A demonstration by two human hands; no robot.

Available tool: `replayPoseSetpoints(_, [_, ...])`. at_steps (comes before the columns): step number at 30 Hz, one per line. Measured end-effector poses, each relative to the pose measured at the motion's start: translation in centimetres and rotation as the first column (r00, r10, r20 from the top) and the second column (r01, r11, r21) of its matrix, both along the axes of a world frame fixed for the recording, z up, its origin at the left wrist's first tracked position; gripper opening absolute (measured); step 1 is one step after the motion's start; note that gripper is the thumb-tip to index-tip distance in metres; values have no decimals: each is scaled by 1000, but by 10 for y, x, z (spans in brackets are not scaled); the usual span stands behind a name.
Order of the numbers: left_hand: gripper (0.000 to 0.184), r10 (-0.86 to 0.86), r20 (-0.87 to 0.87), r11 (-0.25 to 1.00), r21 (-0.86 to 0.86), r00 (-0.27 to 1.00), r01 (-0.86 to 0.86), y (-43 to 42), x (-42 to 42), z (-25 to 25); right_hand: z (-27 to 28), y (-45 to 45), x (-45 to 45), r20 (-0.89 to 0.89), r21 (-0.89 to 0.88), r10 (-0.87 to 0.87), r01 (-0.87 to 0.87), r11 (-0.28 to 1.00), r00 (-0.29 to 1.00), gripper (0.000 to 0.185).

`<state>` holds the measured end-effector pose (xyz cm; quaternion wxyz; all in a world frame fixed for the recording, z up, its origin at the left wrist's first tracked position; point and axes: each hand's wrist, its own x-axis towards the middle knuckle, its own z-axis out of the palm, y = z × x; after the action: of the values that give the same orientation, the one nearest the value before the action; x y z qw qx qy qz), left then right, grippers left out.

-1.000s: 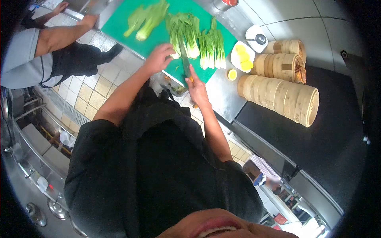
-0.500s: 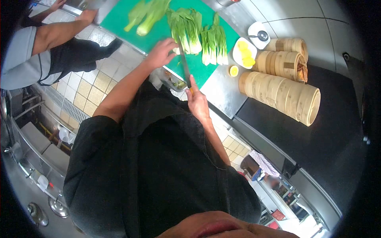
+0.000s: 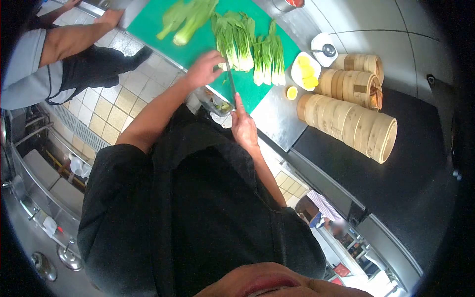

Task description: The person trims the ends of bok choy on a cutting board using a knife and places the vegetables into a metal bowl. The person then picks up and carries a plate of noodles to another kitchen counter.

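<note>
**Both hands forward, the right one closed in a grip**

The left hand (image 3: 204, 69) reaches farther forward than the right hand (image 3: 244, 129), its back turned up and its fingers bent inward toward the right; motion blur softens their outline. The left forearm (image 3: 161, 113) slants forward and inward from a bent elbow. The right hand is closed, index finger (image 3: 239, 102) extended forward and thumb on the inner side. Behind it, the right forearm (image 3: 268, 174) angles forward and inward, wrist nearly straight. The hands are apart.

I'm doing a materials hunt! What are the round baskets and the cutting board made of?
The round baskets look like bamboo: pale tan bands, smooth. The cutting board is probably plastic: flat, even green, no wood grain showing.
</note>
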<state>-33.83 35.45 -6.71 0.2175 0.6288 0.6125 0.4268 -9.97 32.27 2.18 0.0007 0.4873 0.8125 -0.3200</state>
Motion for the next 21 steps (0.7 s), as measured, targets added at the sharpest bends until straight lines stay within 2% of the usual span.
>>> replayPoseSetpoints(4, [32, 17, 12, 999, 38, 1000, -18, -2, 1, -6, -37, 19, -33, -19, 77, -17, 18, 997, 1000, 64])
replayPoseSetpoints(6, [32, 23, -11, 999, 35, 1000, -23, -7, -2, -2, -42, 26, -30, -283, 6, -37, 41, 999, 958, 63])
replayPoseSetpoints(8, [32, 56, 18, 997, 46, 998, -57, -5, -3, -8, -34, 38, -13, -325, -204, -148, 83, 975, 934, 62])
replayPoseSetpoints(10, [33, 96, 12, 994, 43, 995, -96, -4, -4, -9, 23, 45, -1, -117, -532, -277, 175, 828, 954, 62])
replayPoseSetpoints(13, [34, 159, -109, 986, 60, 981, -153, 0, -8, 12, 50, 35, 40, -135, -516, -267, 162, 841, 954, 61])
replayPoseSetpoints(15, [36, 222, -240, 973, 115, 945, -199, 3, 2, 28, 57, 24, 63, -163, -564, -424, 268, 781, 891, 61])
replayPoseSetpoints(16, [38, 169, -255, 983, 119, 952, -143, 9, 10, 29, 57, 18, 72, -171, -592, -500, 317, 741, 849, 60])
replayPoseSetpoints(18, [43, 67, -291, 992, 126, 955, -31, 28, 29, 32, 49, 9, 80, -198, -563, -554, 369, 739, 808, 61])
replayPoseSetpoints(21, [50, 42, -483, 993, -78, 875, -90, 58, 61, 35, 40, -1, 83, -225, -549, -621, 428, 718, 751, 62])
